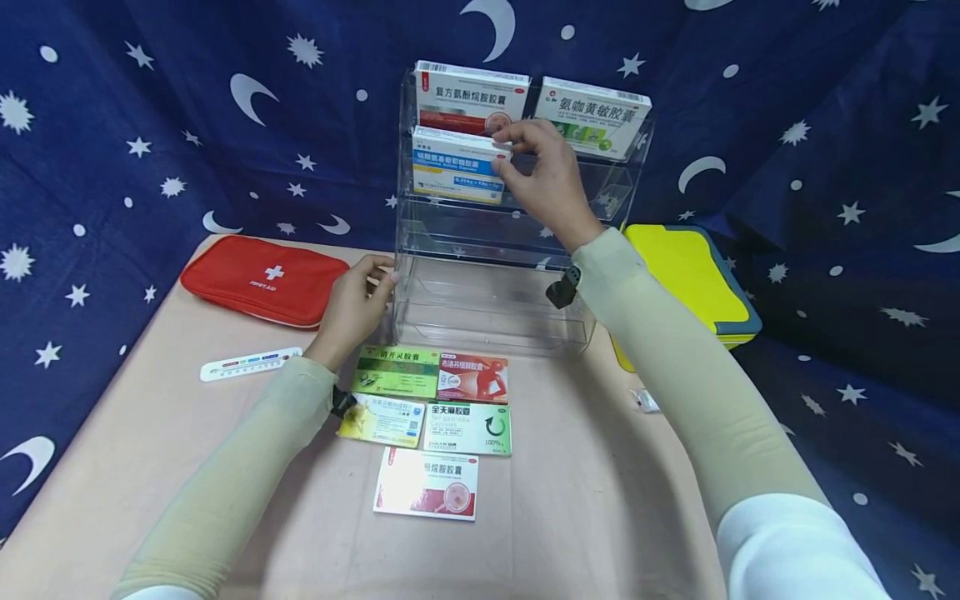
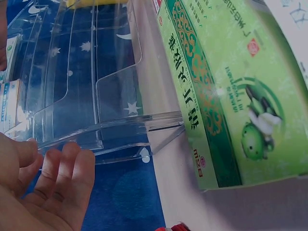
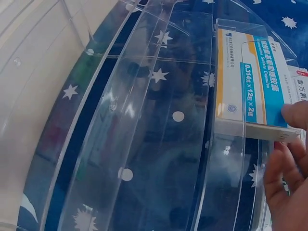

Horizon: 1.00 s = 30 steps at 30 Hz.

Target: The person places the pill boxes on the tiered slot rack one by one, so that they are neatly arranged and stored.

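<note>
My right hand (image 1: 546,171) pinches the right end of a blue-and-white medicine box (image 1: 453,171) that sits upright on the second tier of a clear acrylic rack (image 1: 491,325). Seen from the right wrist, the thumb lies on the printed face of this box (image 3: 250,79) and the other fingers curl below its top edge. Down at the rack's left side, my left hand (image 1: 356,304) has its fingertips against the side panel. In the left wrist view those fingers (image 2: 67,168) are loosely bent along the panel's edge. A red-and-white box (image 1: 472,100) and a green-and-white box (image 1: 592,117) stand on the top tier.
Several medicine boxes lie flat before the rack, among them a green box (image 1: 397,371), a red box (image 1: 472,379) and a red-and-white one (image 1: 426,483). A red first-aid pouch (image 1: 262,279) and a thermometer card (image 1: 247,364) lie left; a yellow case (image 1: 690,275) lies right.
</note>
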Each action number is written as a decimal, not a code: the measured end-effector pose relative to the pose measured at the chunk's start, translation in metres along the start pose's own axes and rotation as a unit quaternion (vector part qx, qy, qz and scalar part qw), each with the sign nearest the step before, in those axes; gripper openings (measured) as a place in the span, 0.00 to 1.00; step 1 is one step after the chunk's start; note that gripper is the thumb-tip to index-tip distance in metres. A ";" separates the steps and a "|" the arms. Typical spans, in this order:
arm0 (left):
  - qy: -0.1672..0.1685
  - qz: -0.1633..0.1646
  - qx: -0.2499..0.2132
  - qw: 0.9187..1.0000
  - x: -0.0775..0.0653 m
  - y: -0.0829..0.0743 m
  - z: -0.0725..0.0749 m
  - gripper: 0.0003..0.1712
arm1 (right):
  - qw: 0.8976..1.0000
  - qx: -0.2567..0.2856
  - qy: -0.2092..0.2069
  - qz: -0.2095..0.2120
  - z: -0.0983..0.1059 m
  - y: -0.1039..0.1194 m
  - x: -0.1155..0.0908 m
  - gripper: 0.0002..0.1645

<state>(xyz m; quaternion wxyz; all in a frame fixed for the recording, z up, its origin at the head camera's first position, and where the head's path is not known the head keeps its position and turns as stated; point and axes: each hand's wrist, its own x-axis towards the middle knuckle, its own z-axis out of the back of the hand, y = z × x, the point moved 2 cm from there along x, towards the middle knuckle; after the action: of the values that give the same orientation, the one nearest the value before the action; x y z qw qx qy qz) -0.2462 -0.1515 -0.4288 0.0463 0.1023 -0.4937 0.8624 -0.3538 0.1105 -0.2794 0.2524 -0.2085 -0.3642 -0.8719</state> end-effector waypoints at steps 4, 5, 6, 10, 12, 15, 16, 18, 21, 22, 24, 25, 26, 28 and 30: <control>0.002 0.003 0.000 1.000 -0.002 0.000 -0.002 0.17 | 1.000 0.011 -0.025 0.010 0.001 -0.002 -0.012 0.12; 0.003 0.004 0.000 1.000 -0.002 0.001 -0.002 0.17 | 0.999 0.019 -0.033 0.016 0.001 -0.002 -0.017 0.12; 0.004 0.004 0.000 1.000 -0.003 0.001 -0.002 0.17 | 0.998 0.029 -0.041 0.022 0.001 -0.003 -0.024 0.12; 0.007 0.007 0.001 1.000 -0.004 0.000 -0.003 0.18 | 0.995 0.074 -0.056 0.028 -0.001 -0.004 -0.061 0.13; 0.007 0.005 -0.003 1.000 -0.004 0.000 -0.004 0.18 | 0.995 0.094 -0.044 0.013 -0.003 -0.006 -0.086 0.13; 0.004 0.003 -0.005 1.000 -0.004 0.000 -0.004 0.17 | 0.993 0.117 0.004 -0.024 -0.011 -0.007 -0.128 0.14; 0.003 0.002 -0.006 1.000 -0.004 0.000 -0.004 0.17 | 0.992 0.121 0.027 -0.037 -0.014 -0.007 -0.144 0.14; 0.002 0.001 -0.005 1.000 -0.003 0.000 -0.004 0.17 | 0.989 0.116 0.075 -0.053 -0.021 -0.008 -0.176 0.12; 0.006 0.000 -0.004 1.000 -0.003 0.000 -0.004 0.18 | 0.983 0.089 0.150 -0.060 -0.029 -0.011 -0.222 0.10; 0.007 -0.001 -0.004 1.000 -0.003 0.000 -0.004 0.18 | 0.981 0.073 0.172 -0.060 -0.031 -0.011 -0.235 0.10; 0.007 0.000 -0.005 1.000 -0.003 -0.001 -0.004 0.18 | 0.975 0.046 0.211 -0.061 -0.035 -0.013 -0.256 0.12; 0.005 0.001 -0.006 1.000 -0.003 -0.001 -0.003 0.18 | 0.971 0.032 0.227 -0.064 -0.037 -0.013 -0.265 0.13; 0.003 0.002 -0.006 1.000 -0.003 -0.001 -0.003 0.18 | 0.968 0.020 0.239 -0.070 -0.038 -0.013 -0.271 0.15; -0.001 0.003 -0.005 1.000 -0.003 -0.001 -0.002 0.18 | 0.964 -0.004 0.254 -0.082 -0.041 -0.014 -0.282 0.17; -0.001 0.004 -0.005 1.000 -0.003 -0.001 -0.002 0.18 | 0.960 -0.022 0.262 -0.098 -0.043 -0.015 -0.289 0.20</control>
<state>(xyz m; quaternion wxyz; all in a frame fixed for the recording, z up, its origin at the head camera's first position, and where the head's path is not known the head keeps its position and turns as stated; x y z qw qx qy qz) -0.2437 -0.1493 -0.4294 0.0433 0.1011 -0.4982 0.8601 -0.1432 0.1714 -0.4731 0.2475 0.0583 -0.2844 -0.9244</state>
